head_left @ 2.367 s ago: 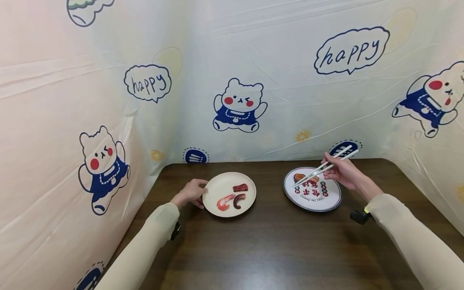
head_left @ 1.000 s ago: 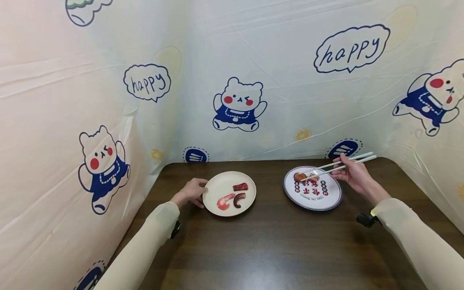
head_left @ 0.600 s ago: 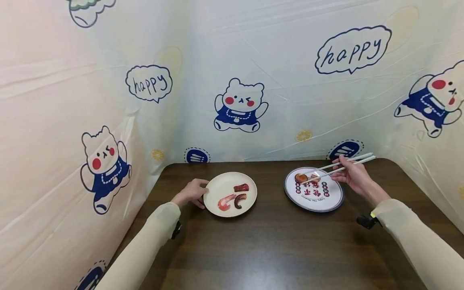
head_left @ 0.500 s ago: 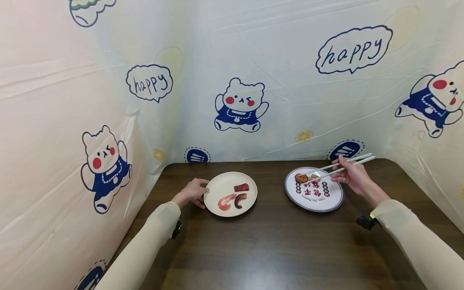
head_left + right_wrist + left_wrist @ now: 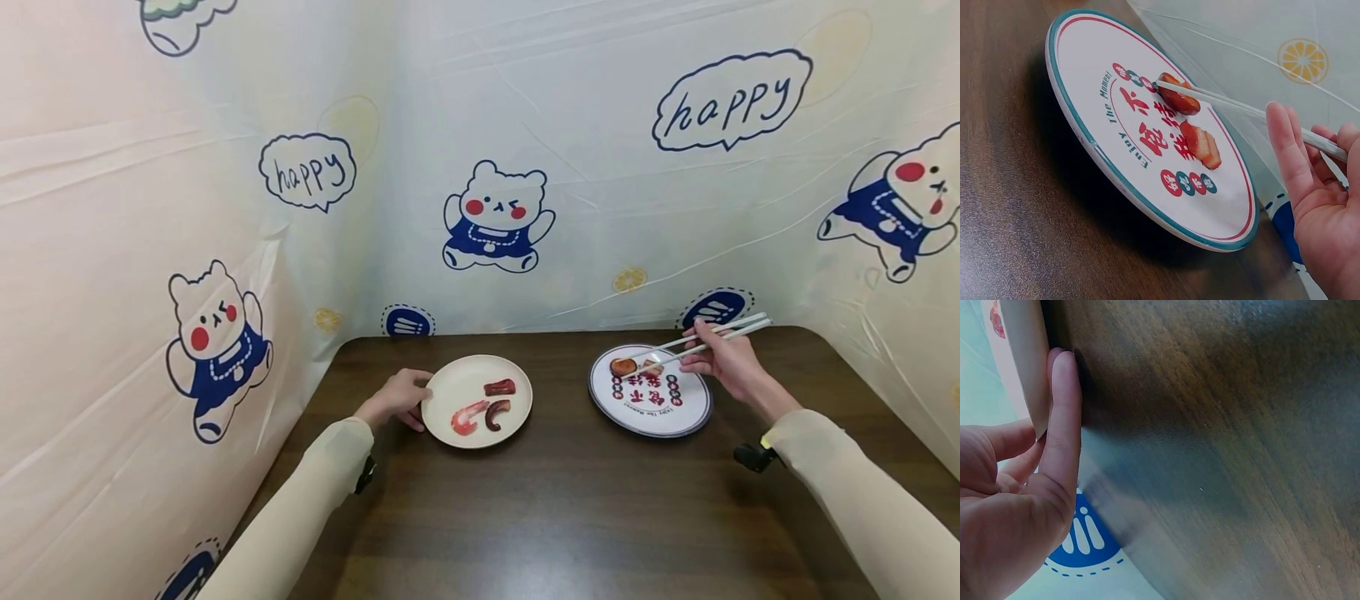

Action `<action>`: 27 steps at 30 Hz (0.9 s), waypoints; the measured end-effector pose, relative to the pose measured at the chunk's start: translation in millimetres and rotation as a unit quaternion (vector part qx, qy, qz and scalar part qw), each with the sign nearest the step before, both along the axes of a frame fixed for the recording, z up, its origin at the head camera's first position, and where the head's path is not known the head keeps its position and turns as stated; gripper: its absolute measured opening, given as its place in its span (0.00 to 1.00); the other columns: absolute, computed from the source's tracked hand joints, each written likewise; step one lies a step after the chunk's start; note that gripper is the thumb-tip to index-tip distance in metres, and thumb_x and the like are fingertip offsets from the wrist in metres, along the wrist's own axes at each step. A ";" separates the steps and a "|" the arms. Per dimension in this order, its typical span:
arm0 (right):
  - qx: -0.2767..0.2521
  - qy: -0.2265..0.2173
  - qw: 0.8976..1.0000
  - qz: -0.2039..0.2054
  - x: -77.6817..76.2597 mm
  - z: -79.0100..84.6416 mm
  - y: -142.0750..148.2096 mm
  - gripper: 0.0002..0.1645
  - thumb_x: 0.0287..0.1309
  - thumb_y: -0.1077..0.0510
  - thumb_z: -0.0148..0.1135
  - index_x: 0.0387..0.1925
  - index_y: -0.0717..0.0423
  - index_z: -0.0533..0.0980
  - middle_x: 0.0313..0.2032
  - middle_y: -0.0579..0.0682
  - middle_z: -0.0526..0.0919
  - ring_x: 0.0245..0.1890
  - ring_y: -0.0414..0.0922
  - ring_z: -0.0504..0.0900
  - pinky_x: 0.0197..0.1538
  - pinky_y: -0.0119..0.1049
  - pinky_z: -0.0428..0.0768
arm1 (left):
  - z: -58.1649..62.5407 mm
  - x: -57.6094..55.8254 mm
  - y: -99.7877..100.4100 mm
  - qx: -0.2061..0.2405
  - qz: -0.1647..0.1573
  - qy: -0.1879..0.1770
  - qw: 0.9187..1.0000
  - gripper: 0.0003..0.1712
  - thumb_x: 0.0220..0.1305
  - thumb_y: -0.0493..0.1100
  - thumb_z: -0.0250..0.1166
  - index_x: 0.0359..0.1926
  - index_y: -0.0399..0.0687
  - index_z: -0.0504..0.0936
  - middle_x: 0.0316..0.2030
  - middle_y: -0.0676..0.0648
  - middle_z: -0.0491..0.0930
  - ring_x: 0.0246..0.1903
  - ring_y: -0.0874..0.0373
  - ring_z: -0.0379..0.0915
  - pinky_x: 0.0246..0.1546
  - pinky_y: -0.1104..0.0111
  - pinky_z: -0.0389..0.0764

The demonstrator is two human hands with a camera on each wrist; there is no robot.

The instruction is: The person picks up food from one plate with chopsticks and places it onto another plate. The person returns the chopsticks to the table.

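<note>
My left hand pinches the left rim of the cream plate, with the rim between thumb and fingers in the left wrist view. On that plate lie a pink shrimp, a curled dark tentacle-like piece and a dark red strip. My right hand holds a pair of pale chopsticks slanting left over the white printed plate. Their tips overlap a glossy brown food piece. Beside it sits a paler, layered meat-like piece.
Both plates stand on a dark wooden table, apart from each other. A printed curtain with bears hangs behind the table and along its sides.
The chopsticks have swung flatter since the oldest frame, and their tips have shifted right onto the brown piece. My right hand has moved slightly right overall; my left hand stays at the cream plate.
</note>
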State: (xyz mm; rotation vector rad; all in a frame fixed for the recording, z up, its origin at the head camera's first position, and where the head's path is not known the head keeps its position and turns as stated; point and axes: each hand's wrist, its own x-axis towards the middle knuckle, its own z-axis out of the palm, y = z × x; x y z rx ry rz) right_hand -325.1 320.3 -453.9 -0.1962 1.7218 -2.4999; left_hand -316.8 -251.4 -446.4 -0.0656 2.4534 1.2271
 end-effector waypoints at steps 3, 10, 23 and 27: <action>0.011 0.000 1.000 -0.001 0.5 -2.2 0.7 0.19 0.82 0.52 0.52 0.44 0.60 0.82 0.33 0.52 0.85 0.28 0.48 0.90 0.36 0.40 0.91 | -0.8 0.9 -0.1 0.001 0.001 -0.004 1.000 0.27 0.80 0.35 0.56 0.76 0.36 0.67 0.37 0.35 0.82 0.25 0.47 0.86 0.29 0.57 0.91; 0.035 -0.005 0.999 -0.022 2.1 -6.9 2.9 0.19 0.80 0.49 0.54 0.46 0.59 0.83 0.35 0.53 0.87 0.29 0.47 0.90 0.37 0.39 0.91 | -2.6 1.4 -1.2 0.022 -0.003 -0.003 1.000 0.26 0.80 0.33 0.54 0.75 0.35 0.68 0.32 0.34 0.83 0.23 0.48 0.85 0.28 0.56 0.91; 0.037 -0.004 0.998 -0.049 1.4 -6.7 -2.1 0.22 0.80 0.47 0.54 0.47 0.63 0.80 0.35 0.56 0.88 0.28 0.47 0.90 0.37 0.40 0.91 | -3.8 -2.3 -2.8 0.016 -0.001 -0.003 1.000 0.26 0.80 0.35 0.54 0.75 0.36 0.68 0.34 0.34 0.82 0.25 0.48 0.85 0.28 0.56 0.91; 0.051 0.006 0.997 -0.063 -0.6 -3.6 -6.1 0.24 0.80 0.46 0.54 0.48 0.66 0.78 0.34 0.55 0.89 0.27 0.47 0.90 0.35 0.40 0.91 | -3.3 -3.2 -3.1 0.012 -0.001 -0.004 1.000 0.26 0.81 0.35 0.54 0.75 0.36 0.68 0.35 0.35 0.82 0.26 0.48 0.86 0.28 0.57 0.91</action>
